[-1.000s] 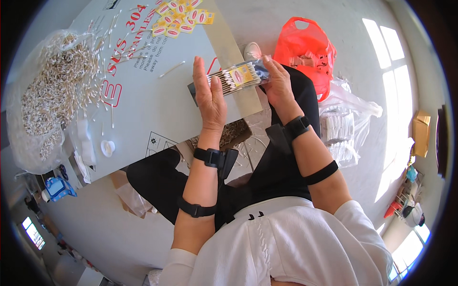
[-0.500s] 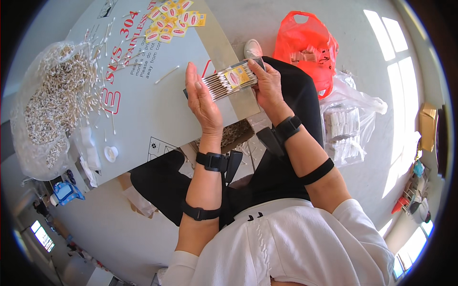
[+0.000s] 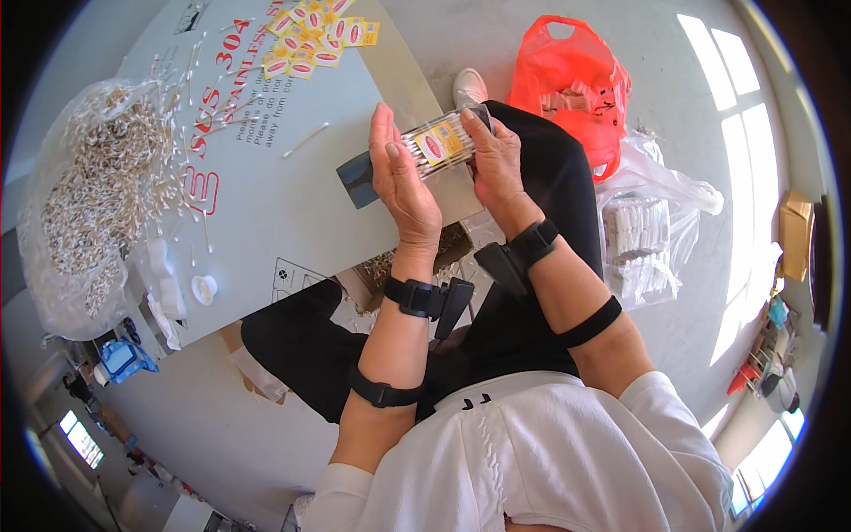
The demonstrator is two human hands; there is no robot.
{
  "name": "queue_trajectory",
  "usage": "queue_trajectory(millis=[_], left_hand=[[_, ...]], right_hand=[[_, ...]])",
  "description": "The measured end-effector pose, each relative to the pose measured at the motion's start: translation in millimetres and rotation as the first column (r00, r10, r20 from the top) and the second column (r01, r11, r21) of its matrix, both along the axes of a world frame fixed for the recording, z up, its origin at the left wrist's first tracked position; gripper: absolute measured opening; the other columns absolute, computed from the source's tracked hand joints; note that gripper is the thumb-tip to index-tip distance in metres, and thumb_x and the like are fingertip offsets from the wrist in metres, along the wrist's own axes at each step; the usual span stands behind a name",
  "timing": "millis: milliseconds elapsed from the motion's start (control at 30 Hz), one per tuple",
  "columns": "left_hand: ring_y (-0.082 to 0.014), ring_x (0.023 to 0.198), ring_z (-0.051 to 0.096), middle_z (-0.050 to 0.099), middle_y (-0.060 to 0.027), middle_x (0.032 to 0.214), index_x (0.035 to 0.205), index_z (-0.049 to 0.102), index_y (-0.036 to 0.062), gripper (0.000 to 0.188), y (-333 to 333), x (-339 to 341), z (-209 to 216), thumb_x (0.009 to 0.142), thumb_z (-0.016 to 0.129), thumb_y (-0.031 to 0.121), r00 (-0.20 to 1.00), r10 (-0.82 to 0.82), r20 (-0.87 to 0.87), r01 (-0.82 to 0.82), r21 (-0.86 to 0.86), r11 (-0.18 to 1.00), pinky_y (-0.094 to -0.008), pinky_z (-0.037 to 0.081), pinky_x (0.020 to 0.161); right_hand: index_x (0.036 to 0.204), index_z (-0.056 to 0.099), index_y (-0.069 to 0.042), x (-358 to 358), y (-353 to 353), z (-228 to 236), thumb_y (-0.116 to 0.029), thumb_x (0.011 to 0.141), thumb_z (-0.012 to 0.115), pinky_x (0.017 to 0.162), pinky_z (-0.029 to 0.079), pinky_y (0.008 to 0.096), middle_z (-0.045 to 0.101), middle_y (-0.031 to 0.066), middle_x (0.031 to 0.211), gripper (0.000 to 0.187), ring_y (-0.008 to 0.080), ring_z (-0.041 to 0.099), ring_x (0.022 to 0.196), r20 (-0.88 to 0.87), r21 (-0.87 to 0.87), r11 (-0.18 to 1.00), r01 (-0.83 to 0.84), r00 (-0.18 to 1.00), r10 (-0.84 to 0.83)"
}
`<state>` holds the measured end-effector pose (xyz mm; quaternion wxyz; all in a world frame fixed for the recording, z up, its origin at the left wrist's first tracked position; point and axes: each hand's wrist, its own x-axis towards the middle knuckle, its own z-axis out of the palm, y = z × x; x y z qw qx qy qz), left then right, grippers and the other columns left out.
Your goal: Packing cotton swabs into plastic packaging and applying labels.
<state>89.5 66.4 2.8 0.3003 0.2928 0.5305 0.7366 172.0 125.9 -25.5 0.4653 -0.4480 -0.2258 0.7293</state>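
Above the right edge of the pale grey tabletop (image 3: 266,222), close to its near corner, the person's right hand (image 3: 498,168) clamps thumb and fingers on a clear, yellow-labelled, rectangular plastic pack of white-tipped cotton swabs (image 3: 439,146), its left end beside the left hand (image 3: 411,193), fingers straight and together.

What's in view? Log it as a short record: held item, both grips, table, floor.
Held item: clear swab pack, yellow card facing up
Right grip: closed on the pack's right end, thumb on top
Left grip: open, fingers extended, at the pack's left end; contact unclear
Table: clear bag full of loose swabs on the left, yellow cards toward the far edge, lone swab
Floor: red bag, transparent bag with white bundles
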Motion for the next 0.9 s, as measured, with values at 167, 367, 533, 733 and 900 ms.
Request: queue_trajectory(millis=[167,367,533,733,900], left_hand=[[-0.03,0.143,0.028,0.033,-0.0194,0.151,0.145,0.031,-0.0055,0.066,3.2,-4.9,-1.0,0.103,0.036,0.045,0.998,-0.051,0.033,0.05,0.023,0.998,-0.0433,0.016,0.119],[-0.0312,0.143,0.029,0.034,-0.0212,0.15,0.144,0.033,-0.005,0.064,1.8,-9.1,1.2,0.103,0.037,0.044,0.982,-0.02,0.187,0.004,0.085,0.996,-0.0453,0.017,0.119],[-0.0303,0.128,0.049,0.052,-0.0205,0.136,0.132,0.048,-0.0033,0.042,-31.7,-46.8,8.7,0.103,0.047,0.026,0.983,0.158,-0.091,-0.163,-0.045,0.986,-0.0419,0.037,0.108],[-0.0144,0.091,0.058,0.064,-0.0075,0.107,0.111,0.06,-0.0009,0.019,-95.3,-119.2,-5.1,0.095,0.06,0.01,0.872,0.346,-0.347,-0.433,-0.216,0.875,-0.0272,0.048,0.08],[-0.019,0.084,0.056,0.06,-0.0077,0.096,0.106,0.061,-0.0003,0.02,-123.8,-180.9,0.7,0.087,0.065,0.005,0.74,0.252,-0.623,-0.563,-0.37,0.739,-0.0334,0.048,0.076]], right_hand=[[0.088,0.068,-0.002,1.0,-1.5,0.6,-0.018,0.092,0.07,0.065,0.047,0.0222,0.067,-0.0015,0.08,0.017,0.005,0.057,0.069,-0.006,0.031,0.999,0.006,1.0,-0.006],[0.092,0.067,-0.002,0.2,0.0,6.6,-0.021,0.092,0.069,0.064,0.047,0.0219,0.066,-0.002,0.083,0.019,0.0049,0.057,0.068,0.026,0.014,1.0,0.025,0.999,-0.025],[0.103,0.066,0.001,14.2,4.4,4.5,-0.03,0.093,0.068,0.073,0.046,0.0235,0.065,0.001,0.086,0.033,0.0091,0.057,0.078,0.267,0.202,0.976,0.083,0.954,-0.137],[0.113,0.062,-0.003,8.7,-7.3,42.6,-0.009,0.088,0.067,0.072,0.045,0.0267,0.06,0.008,0.109,0.027,0.0185,0.057,0.088,0.648,0.732,0.586,-0.347,0.622,-0.44],[0.11,0.061,-0.003,-43.2,-29.5,50.9,-0.002,0.082,0.068,0.079,0.05,0.0348,0.06,0.0123,0.106,0.029,0.0261,0.061,0.093,0.779,0.545,0.443,-0.712,0.626,0.049]])
